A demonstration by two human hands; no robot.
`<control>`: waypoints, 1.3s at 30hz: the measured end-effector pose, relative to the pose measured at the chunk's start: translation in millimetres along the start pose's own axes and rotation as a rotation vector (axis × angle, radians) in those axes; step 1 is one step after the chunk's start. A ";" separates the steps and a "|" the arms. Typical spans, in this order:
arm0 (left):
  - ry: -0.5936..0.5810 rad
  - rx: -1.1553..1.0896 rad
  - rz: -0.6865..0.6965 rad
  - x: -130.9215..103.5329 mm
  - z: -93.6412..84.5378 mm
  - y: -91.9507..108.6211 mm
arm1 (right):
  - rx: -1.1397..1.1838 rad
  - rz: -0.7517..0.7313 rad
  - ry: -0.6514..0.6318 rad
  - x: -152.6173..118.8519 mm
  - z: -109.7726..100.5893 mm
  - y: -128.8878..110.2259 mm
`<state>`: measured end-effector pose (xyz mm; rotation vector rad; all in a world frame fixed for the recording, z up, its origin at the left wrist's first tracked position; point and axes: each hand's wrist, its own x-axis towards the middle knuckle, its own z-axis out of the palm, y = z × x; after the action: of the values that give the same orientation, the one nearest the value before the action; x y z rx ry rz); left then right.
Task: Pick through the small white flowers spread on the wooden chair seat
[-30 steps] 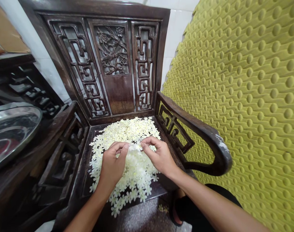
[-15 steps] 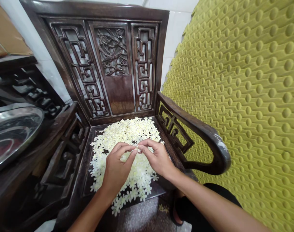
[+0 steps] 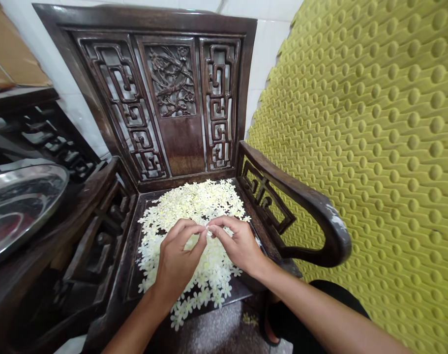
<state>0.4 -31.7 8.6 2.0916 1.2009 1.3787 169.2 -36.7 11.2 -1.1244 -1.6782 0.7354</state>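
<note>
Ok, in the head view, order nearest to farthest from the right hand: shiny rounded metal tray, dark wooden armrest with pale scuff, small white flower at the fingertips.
1. White flower: pinched by the right hand.
2. Wooden armrest: to the right.
3. Metal tray: far left, beyond the left hand.

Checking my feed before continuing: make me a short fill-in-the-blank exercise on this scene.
1. The small piece between the left hand and right hand is coloured ____.
2. Beneath them lie many loose ____.
3. These cover much of the chair's ____, below its carved back.
4. A shiny metal dish is on the person's ____ side.
Missing words: white; flowers; seat; left.
</note>
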 end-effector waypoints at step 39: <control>-0.075 -0.132 -0.123 7.7 3.5 -14.4 | 0.071 0.079 -0.007 3.9 2.1 6.9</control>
<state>-1.9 -16.7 1.5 1.9282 1.1556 1.2764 169.1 -30.4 6.0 -1.1443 -1.6084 0.8434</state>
